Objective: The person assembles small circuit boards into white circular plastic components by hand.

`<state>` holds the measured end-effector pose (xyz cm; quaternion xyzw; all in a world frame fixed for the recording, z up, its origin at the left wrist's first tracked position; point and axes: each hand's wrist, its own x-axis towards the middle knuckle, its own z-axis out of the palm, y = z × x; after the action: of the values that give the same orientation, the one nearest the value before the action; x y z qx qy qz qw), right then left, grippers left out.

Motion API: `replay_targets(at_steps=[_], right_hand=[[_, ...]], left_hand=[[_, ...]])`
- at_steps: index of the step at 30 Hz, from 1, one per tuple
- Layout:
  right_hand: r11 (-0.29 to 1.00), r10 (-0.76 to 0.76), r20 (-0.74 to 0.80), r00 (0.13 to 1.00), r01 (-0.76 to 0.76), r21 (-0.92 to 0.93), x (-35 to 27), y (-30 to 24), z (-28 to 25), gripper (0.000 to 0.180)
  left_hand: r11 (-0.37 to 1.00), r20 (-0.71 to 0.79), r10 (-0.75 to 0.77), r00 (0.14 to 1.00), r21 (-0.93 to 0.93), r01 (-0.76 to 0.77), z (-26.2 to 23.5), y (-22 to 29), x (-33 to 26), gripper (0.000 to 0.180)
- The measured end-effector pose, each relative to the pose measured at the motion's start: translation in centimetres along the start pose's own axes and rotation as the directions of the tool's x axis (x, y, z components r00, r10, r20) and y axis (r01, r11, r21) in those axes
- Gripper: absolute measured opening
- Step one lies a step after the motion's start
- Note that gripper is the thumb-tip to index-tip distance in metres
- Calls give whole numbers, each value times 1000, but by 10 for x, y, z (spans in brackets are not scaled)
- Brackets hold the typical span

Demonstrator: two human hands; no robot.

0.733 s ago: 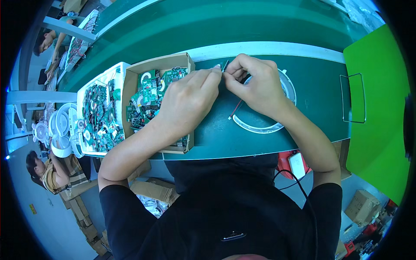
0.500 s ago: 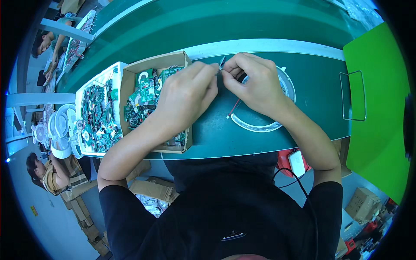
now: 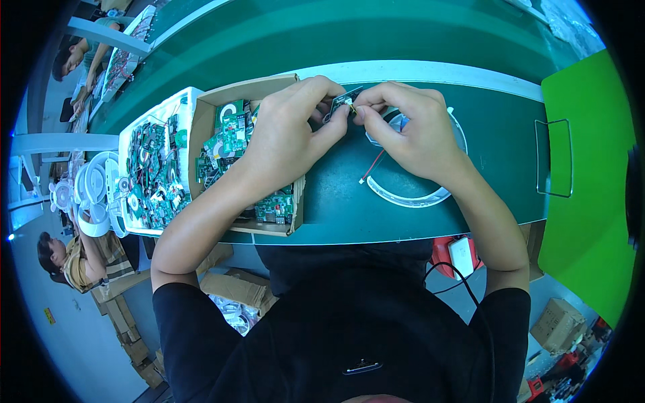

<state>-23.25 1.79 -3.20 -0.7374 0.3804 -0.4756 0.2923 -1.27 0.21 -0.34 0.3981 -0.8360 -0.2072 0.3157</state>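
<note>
A small dark circuit board (image 3: 342,100) with a white connector on it is pinched between the thumb and fingers of my left hand (image 3: 289,124). My right hand (image 3: 415,131) has its thumb and fingertips closed at the connector. What they grip there, perhaps a thin lead, is too small to make out. Below the right hand a clear, white-rimmed ring-shaped part (image 3: 411,199) lies on the green bench, partly covered by that hand. A red wire (image 3: 373,165) with a small white plug runs out from it.
Left of my hands, a cardboard box (image 3: 295,201) holds green circuit boards. Beside it a white foam tray (image 3: 189,111) is full of boards and wires. White round housings (image 3: 97,191) stand farther left, near two people. A green panel (image 3: 591,181) with a wire handle borders the right side.
The board has turned and now shows more of its face and white connector between my hands. My right hand has shifted slightly right and down. The view has shifted a little too.
</note>
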Motion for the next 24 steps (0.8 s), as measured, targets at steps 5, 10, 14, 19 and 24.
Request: replay_targets(at_steps=[5,10,14,19,24], right_hand=[[999,-5,21,1000,4,44,3,-3,-3,11],[999,-1,-13,1000,0,-44,7,-3,-4,19],[997,-12,43,999,15,-81,6,2,-3,20],[1000,17,85,996,-16,-19,7,3,-7,19],[998,62,102,993,-64,10,7,4,-8,17]], left_hand=[[999,-14,43,999,7,-43,3,2,0,24],[995,-56,103,993,6,-102,6,1,-1,26],[991,-61,133,989,7,-132,7,-1,-2,25],[988,-49,154,987,2,-154,7,-1,-1,24],[986,-43,164,985,2,-165,8,-1,-1,23]])
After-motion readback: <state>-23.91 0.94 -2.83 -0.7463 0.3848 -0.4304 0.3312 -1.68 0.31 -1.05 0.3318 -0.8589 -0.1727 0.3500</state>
